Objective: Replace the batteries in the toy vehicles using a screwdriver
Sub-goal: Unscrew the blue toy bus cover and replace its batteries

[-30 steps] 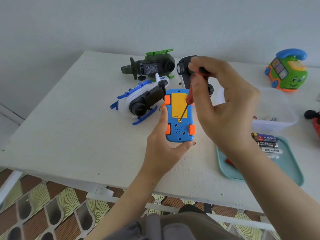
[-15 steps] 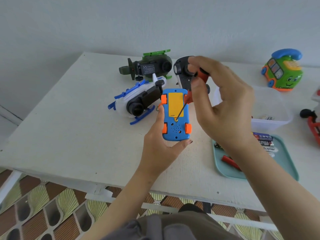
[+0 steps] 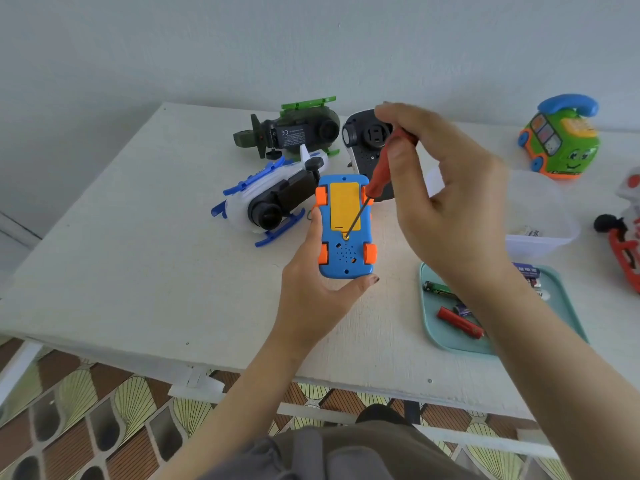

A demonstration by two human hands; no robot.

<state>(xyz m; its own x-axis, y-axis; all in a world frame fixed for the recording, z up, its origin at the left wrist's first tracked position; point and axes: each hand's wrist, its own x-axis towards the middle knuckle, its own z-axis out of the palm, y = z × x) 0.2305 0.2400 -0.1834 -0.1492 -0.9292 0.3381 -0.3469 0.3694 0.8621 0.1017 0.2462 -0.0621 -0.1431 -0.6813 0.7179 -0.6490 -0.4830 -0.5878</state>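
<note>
1. Head view, hidden or unclear. Sees only part of a black-and-white toy (image 3: 363, 142) behind the right hand (image 3: 450, 209). Loses a red toy (image 3: 625, 252) past the right edge. Cannot read the pale contents of the clear plastic box (image 3: 540, 216). Finds batteries (image 3: 459, 323) on the teal tray (image 3: 426, 308), several covered by the right forearm.
2. Head view, materials and shapes. Shows smooth moulded plastic on the blue toy car (image 3: 346, 261), turned underside up: a rounded rectangle with four orange wheels, a flat yellow battery cover (image 3: 343, 206) and a cluster of small round holes. Places a white-and-blue helicopter (image 3: 263, 202) just beside its left, a dark green helicopter (image 3: 298, 133) behind that, a green telephone-shaped toy (image 3: 561, 140) well apart at far right. Gives a matt off-white surface (image 3: 138, 254), lightly specked, beneath.
3. Head view, fingers. Cradles the car in the left hand (image 3: 311, 296) over the middle of the surface, thumb across its near end, fingers (image 3: 314, 230) curled up its left side; cannot tell whether lifted or resting. Pinches the screwdriver (image 3: 384, 168) by its red handle between right thumb and fingertips, other fingers loosely bent. Sets the thin metal tip at the hole just below the yellow cover, shaft tilted up to the right.
</note>
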